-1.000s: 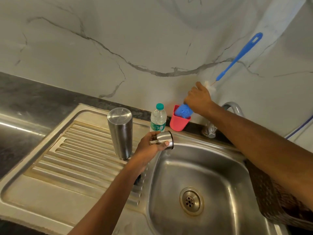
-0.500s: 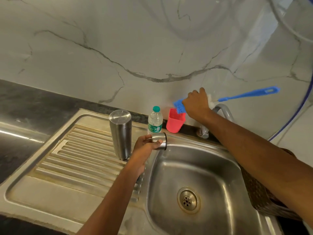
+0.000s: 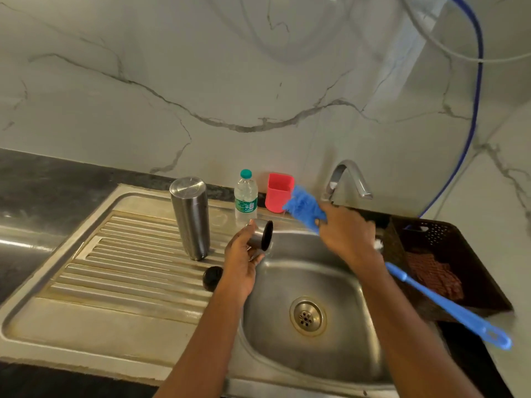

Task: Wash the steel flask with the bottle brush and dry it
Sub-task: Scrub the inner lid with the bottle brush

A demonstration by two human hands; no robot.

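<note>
Flask stands upright on the drainboard; our left hand holds a steel cap at the edge of the basin, and our right hand grips the bottle brush.

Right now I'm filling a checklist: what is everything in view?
sink: one, steel, centre of view
steel flask: one, silver, standing on drainboard
steel cap: one, dark inside, in left hand
bottle brush: one, blue, in right hand
round piece: one, black, on drainboard
water bottle: one, clear, green cap, behind sink
holder: one, red, beside water bottle
tap: one, steel, behind sink
basket: one, dark, right of sink, cloth inside
hose: one, blue, on wall
left hand: holds steel cap
right hand: holds bottle brush
</note>
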